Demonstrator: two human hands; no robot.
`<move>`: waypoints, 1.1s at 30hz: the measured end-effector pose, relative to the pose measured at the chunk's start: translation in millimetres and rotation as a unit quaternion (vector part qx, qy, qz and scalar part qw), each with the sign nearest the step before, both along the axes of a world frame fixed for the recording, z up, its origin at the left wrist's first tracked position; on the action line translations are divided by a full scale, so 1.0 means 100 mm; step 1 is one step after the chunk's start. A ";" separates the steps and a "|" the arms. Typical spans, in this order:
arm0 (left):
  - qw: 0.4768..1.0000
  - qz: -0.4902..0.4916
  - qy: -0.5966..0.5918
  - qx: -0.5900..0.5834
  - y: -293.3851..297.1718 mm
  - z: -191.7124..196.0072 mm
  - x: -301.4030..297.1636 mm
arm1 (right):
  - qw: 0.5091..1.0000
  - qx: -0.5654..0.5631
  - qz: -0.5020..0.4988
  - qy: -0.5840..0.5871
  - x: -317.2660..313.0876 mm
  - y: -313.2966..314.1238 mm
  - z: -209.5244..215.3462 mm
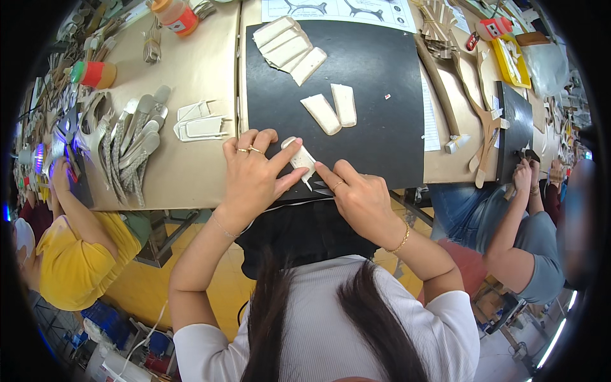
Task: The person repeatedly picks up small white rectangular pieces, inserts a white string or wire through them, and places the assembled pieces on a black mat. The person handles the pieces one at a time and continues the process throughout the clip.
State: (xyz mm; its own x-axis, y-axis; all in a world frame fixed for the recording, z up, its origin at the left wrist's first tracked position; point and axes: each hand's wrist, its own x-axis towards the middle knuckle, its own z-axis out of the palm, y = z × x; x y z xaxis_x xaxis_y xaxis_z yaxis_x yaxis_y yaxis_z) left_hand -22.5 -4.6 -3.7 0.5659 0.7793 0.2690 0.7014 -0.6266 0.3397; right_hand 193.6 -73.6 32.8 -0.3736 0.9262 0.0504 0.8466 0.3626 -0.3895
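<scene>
In the head view, I steady a small cream piece (303,159) above the black mat (375,57) at the front edge of the tabletop (203,63), just left of the middle of the mat's own near edge. My left grip (256,169) pinches it, forefinger at the far end and thumb against the lower left side. My right grip (366,197) lays a forefinger on the right side, the other fingers curled; dark, pointed blades (323,188) show just beneath, and whether I hold them I cannot tell.

The piece looks light and thin, likely stiff enough to stay flat yet apt to bend at its narrow tip. Its matte face should not slip much. I judge the best hold to be along the two long sides near the broad end, sparing the tip, which seems the weakest part.

Pale and elongated, it lies slanted, its far end rounded, its near end drawn out into a slim whitish tongue pointing toward me. Small specks or holes dot its face, too fine to make out.

Beyond it on the mat, two tapered cream panels, one at left (320,113) and one at right (344,105), lie side by side; an overlapping cream stack (282,44) sits near the mat's far left corner. Just past the mat's left edge, a white-edged bundle (199,123) rests on the tabletop.
</scene>
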 end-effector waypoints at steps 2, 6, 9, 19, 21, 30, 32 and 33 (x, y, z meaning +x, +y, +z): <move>1.000 -0.001 0.004 -0.001 0.00 -0.01 0.00 | 1.000 -0.003 -0.003 -0.001 0.01 -0.03 0.00; 1.000 -0.002 0.006 -0.010 0.01 0.02 -0.01 | 1.000 -0.002 -0.007 -0.001 -0.02 -0.05 -0.02; 1.000 -0.003 0.005 -0.010 0.02 0.05 0.00 | 1.000 -0.011 -0.021 0.007 -0.04 -0.04 -0.01; 0.996 0.007 -0.022 -0.084 0.02 0.09 -0.01 | 0.999 -0.007 0.009 -0.046 -0.03 -0.10 -0.01; 0.992 0.021 -0.053 -0.110 0.07 0.11 0.04 | 0.999 -0.011 0.016 -0.051 -0.04 -0.08 0.05; 0.976 0.082 -0.042 -0.199 0.00 0.17 0.20 | 0.996 -0.002 0.032 -0.079 -0.07 -0.01 0.09; 0.967 0.078 -0.042 -0.238 -0.02 0.14 0.20 | 0.997 0.009 0.034 -0.073 -0.06 -0.03 0.05; 0.972 0.082 -0.057 -0.212 -0.02 0.12 0.22 | 0.996 0.009 0.038 -0.079 -0.05 -0.03 0.03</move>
State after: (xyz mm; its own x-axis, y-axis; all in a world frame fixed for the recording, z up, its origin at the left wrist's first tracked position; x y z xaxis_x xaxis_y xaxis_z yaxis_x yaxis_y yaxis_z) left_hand -0.9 -6.7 8.3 0.4100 0.9110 -0.0432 0.7226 -0.2956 0.6248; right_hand 188.6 -77.1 36.1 -0.4477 0.8942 0.0019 0.8664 0.4343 -0.2465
